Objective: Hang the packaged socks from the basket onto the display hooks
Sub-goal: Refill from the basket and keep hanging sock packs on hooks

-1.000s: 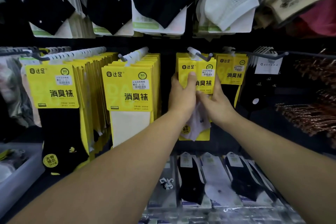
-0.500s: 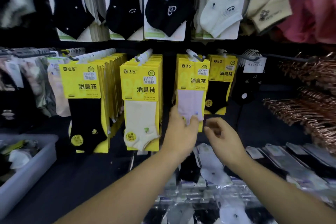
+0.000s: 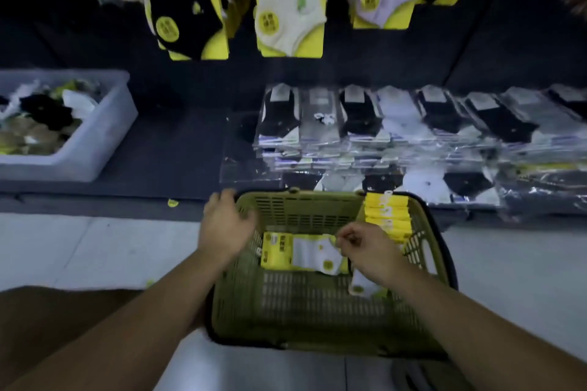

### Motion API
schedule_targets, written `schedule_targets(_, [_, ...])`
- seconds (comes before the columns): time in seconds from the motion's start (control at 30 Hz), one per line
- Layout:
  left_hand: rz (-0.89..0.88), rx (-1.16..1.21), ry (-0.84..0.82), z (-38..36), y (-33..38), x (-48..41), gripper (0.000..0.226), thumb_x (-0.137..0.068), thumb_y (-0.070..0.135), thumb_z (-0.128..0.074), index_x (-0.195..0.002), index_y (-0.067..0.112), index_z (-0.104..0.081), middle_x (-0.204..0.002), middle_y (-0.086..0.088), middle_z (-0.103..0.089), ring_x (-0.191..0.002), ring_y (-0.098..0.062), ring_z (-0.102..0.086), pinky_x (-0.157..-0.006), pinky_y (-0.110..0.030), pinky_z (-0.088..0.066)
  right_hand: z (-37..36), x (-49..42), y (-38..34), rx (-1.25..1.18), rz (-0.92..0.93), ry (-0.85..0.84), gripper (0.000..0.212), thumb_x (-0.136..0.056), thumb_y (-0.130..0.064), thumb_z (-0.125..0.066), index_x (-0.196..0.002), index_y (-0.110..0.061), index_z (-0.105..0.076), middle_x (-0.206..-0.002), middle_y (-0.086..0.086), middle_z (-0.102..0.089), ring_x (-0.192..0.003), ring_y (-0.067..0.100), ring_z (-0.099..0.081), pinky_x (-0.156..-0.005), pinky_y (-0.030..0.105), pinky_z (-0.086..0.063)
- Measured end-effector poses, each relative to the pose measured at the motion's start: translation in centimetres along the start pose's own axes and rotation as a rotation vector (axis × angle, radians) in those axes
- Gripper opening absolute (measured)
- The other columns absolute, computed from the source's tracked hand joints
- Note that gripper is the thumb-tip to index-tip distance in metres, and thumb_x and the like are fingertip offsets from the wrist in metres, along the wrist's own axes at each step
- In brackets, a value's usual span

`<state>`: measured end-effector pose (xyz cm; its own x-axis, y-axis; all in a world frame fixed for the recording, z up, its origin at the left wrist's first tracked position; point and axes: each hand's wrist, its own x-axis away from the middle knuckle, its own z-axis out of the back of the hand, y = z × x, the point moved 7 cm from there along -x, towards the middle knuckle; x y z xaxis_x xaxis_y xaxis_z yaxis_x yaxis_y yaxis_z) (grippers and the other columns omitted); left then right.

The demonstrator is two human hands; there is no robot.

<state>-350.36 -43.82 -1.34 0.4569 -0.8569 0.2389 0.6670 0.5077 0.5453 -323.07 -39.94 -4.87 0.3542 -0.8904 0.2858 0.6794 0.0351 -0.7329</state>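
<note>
Lying flat in the olive basket (image 3: 301,200): white sock pack (image 3: 301,252), long axis left-right, toe end at the nearer right hand (image 3: 368,247), curled, pinch uncertain. Spread loosely by the left rim: left hand (image 3: 227,225).

A sock aisle in a shop.
Carded socks (image 3: 289,9) hang in rows on yellow backing above a dark display ledge (image 3: 178,149). Its right half carries overlapping stacks of cellophane-wrapped pairs (image 3: 397,124), and a pale plastic bin (image 3: 104,136) of loose socks sits at its left end. An olive shopping basket (image 3: 298,195) holding more yellow-carded packs (image 3: 386,216) stands on the pale tiled floor (image 3: 95,247) by the ledge's front edge.
</note>
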Motion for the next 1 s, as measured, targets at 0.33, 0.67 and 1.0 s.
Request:
schedule_targets(0.33, [0.168,0.299,-0.111,-4.9,-8.9,-0.7,0.026,-0.102,0.05,-0.061,-0.122,0.036,-0.052,-0.12,0.001,-0.07,-0.115,-0.031,-0.067,-0.103,-0.045,-0.053,-13.2,-7.4,5.9,0.247,-0.077,-0.263,0.031,-0.098,-0.023,-0.064,-0.126,-0.01,-0.068,-0.13,0.007,-0.067,-0.117,0.025,-0.063,-0.101,0.032,-0.045])
schedule_targets(0.67, [0.118,0.306,-0.029,-5.5,-10.2,-1.1,0.017,-0.101,0.049,-0.059,-0.113,0.046,-0.047,-0.099,0.021,-0.068,-0.095,-0.005,-0.068,-0.092,-0.047,-0.06,-17.5,-13.4,8.8,0.715,0.012,-0.205,0.062,-0.092,-0.044,-0.066,-0.143,-0.015,-0.047,-0.144,0.01,-0.046,-0.133,0.034,-0.037,-0.105,0.042,-0.033])
schedule_targets(1.0, [0.111,0.359,-0.049,-6.1,-10.5,-1.4,0.016,-0.104,0.043,-0.06,-0.114,0.044,-0.048,-0.096,0.021,-0.07,-0.087,0.009,-0.068,-0.079,-0.031,-0.06,-18.9,-13.6,9.9,0.763,-0.022,-0.275,0.07,-0.092,-0.051,-0.067,-0.148,-0.018,-0.042,-0.147,0.011,-0.038,-0.137,0.035,-0.033,-0.113,0.046,-0.027])
